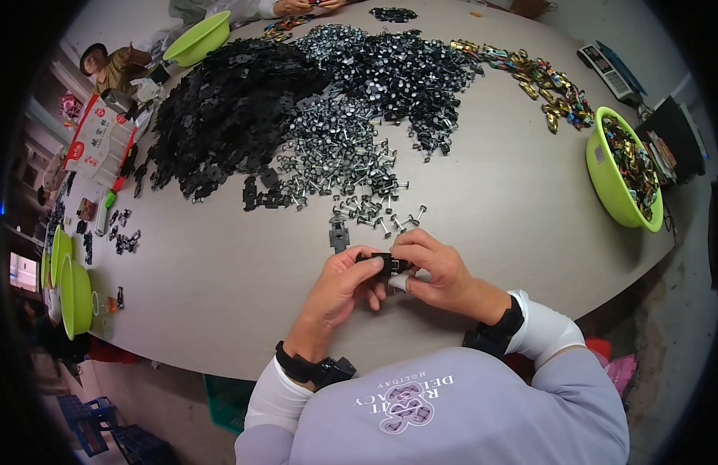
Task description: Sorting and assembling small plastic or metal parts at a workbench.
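Observation:
Just in front of my body, both hands meet over a black toy car chassis [387, 266]. My left hand [337, 288] pinches its left end between thumb and fingers. Closed on its right end is my right hand [438, 270], with a white cover on the thumb. A bit of metal shows by the right fingertips; whether it is a wheel axle is hidden by the fingers. Beyond my left hand a second black chassis [339, 232] lies flat on the table. Loose wheel axles [384, 217] with black wheels lie scattered just past my hands.
A big heap of black chassis [227, 108] and piles of wheel axles [340, 147] cover the table's far middle. Colourful toy car bodies [553, 93] lie far right, near a filled green bowl [599, 174]. More green bowls [76, 298] stand left. Another person's hands [297, 6] work opposite.

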`<action>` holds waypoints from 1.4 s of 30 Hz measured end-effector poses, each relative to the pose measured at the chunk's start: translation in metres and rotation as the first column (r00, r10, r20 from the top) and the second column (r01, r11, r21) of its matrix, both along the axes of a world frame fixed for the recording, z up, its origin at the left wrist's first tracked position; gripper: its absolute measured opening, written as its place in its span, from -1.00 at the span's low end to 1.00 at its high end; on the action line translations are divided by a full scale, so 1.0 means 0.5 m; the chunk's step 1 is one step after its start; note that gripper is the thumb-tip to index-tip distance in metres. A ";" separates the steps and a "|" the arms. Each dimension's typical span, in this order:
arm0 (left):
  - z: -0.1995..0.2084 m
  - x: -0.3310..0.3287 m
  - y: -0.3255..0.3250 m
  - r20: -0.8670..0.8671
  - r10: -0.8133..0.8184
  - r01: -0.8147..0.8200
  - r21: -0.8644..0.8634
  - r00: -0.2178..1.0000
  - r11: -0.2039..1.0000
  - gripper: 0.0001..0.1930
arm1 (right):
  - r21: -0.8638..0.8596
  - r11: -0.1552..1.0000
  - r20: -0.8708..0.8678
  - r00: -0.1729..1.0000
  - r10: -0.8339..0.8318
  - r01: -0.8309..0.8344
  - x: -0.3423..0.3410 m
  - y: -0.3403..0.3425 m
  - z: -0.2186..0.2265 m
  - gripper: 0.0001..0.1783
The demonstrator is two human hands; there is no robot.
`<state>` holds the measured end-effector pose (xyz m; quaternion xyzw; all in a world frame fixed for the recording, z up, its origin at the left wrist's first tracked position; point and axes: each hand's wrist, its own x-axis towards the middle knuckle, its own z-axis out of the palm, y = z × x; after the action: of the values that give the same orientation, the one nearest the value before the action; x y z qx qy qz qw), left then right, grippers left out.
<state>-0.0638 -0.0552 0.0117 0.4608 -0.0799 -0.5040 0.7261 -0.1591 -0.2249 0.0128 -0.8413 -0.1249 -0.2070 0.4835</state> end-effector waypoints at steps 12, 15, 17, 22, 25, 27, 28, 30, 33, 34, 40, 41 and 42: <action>-0.027 -0.006 -0.004 -0.166 -0.070 0.051 -0.116 0.984 0.992 -0.86 | -0.170 0.985 0.061 0.998 0.020 -0.009 -0.011 -0.013 0.016 -0.43; -0.024 -0.012 -0.006 -0.169 -0.053 0.033 -0.115 0.984 0.993 -0.86 | -0.187 0.982 0.076 0.996 0.038 -0.023 -0.010 -0.018 0.014 -0.44; -0.017 -0.017 -0.003 -0.118 -0.032 0.020 -0.103 0.992 0.994 -0.86 | -0.204 0.977 0.077 0.994 0.073 -0.056 -0.012 -0.020 0.012 -0.46; -0.017 -0.017 -0.004 -0.091 -0.072 0.061 -0.120 0.993 0.991 -0.85 | -0.191 0.978 0.110 0.988 0.113 -0.090 -0.020 -0.022 0.008 -0.48; -0.018 -0.023 -0.004 -0.007 -0.069 0.068 -0.068 0.998 0.995 -0.84 | -0.215 0.976 0.109 0.992 0.070 -0.045 -0.021 -0.002 0.008 -0.49; -0.008 -0.021 -0.006 0.080 -0.067 0.068 -0.009 0.994 0.998 -0.84 | -0.249 0.968 0.041 0.999 0.024 -0.013 -0.020 0.001 0.010 -0.56; -0.004 -0.022 -0.009 0.085 -0.074 0.076 -0.016 0.994 0.997 -0.84 | -0.257 0.966 0.045 0.999 0.017 -0.005 -0.014 -0.012 0.014 -0.56; 0.001 -0.023 -0.016 0.076 -0.068 0.071 -0.039 0.995 0.997 -0.84 | -0.013 0.980 -0.185 0.964 0.194 -0.199 0.008 -0.057 0.028 -0.63; -0.011 -0.018 -0.020 0.072 -0.067 0.067 0.008 0.995 0.998 -0.84 | -0.007 0.988 -0.022 0.988 -0.156 0.156 0.075 -0.150 0.020 -0.82; -0.014 -0.017 -0.020 0.040 -0.057 0.054 0.067 0.998 0.996 -0.84 | -0.170 0.928 0.036 0.943 -0.331 0.332 0.108 -0.188 0.005 -0.83; -0.007 -0.014 -0.034 0.022 -0.075 0.073 0.076 0.997 0.994 -0.79 | -0.383 0.732 0.189 0.823 -0.535 0.564 0.195 -0.286 -0.045 -0.83; -0.005 -0.014 -0.034 0.002 -0.069 0.069 0.070 0.998 0.995 -0.77 | -0.414 0.742 0.240 0.849 -0.470 0.528 0.193 -0.291 -0.046 -0.86; -0.005 -0.015 -0.034 0.003 -0.074 0.074 0.070 0.997 0.995 -0.77 | -0.413 0.739 0.242 0.846 -0.475 0.532 0.179 -0.297 -0.046 -0.86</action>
<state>-0.0712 -0.0724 0.0094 0.4841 -0.0815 -0.5317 0.6901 -0.0698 -0.3734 -0.0100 -0.9199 0.0327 -0.3441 0.1850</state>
